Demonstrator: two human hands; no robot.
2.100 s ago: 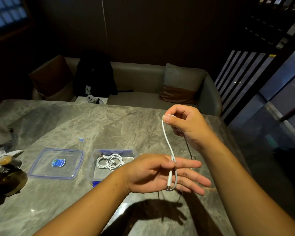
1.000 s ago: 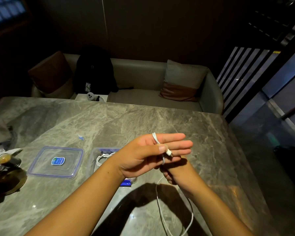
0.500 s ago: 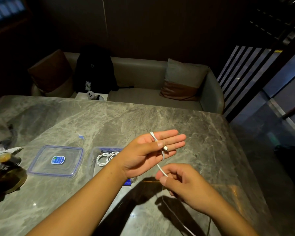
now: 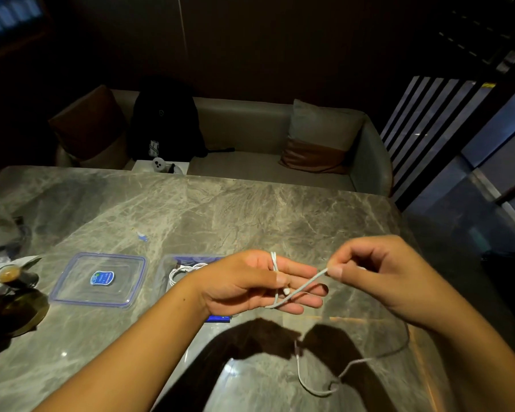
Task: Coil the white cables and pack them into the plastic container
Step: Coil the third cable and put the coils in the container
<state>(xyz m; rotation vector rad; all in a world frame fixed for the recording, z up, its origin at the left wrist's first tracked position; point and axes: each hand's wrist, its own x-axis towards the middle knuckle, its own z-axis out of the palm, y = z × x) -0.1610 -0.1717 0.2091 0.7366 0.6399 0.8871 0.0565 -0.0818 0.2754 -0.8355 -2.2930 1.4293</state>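
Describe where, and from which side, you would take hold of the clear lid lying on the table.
Probably the near edge of the lid, from the front: it lies flat on the table, so only its rim gives purchase, and the container stands close on its right.

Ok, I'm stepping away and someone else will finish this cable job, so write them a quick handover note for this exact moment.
Left hand: fingers straight, white cable looped round them, thumb pinning it near the plug.
Right hand: pinches the same cable, drawn taut from the left fingers; the loose tail trails over the table.
Plastic container: open, partly hidden behind the left wrist, lid lying to its left.
Done: one coiled cable sits in the container.
Left: wind the tail round the fingers, slip the coil off, and put it in the container.
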